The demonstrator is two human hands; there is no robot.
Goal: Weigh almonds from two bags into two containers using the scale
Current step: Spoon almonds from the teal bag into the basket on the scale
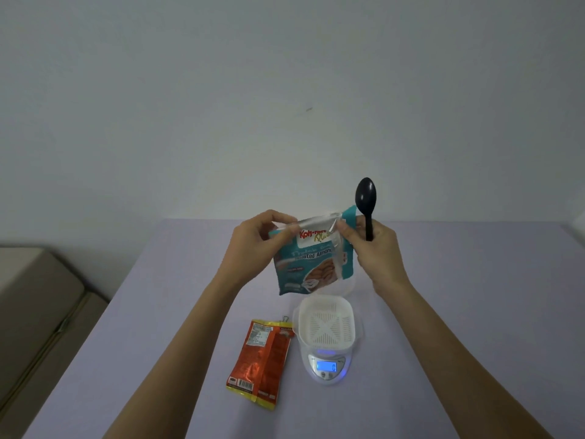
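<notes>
- The lilac counter [459, 312] carried a digital scale [326, 367] with its display lit.
- A teal roasted-almond bag [304, 264] hung in the air beyond the scale. The left hand [253, 245] pinched its top left edge with its fingers, and the right hand [376, 251] pinched its top right edge.
- An orange bag [261, 359] lay flat just left of the scale.
- A white slotted container [326, 321] sat on the scale.
- A black spoon [366, 198] stood upright, gripped in the right hand.

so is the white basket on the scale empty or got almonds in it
Empty: the white basket on the scale shows its bare slotted floor, with no almonds in it.
</notes>
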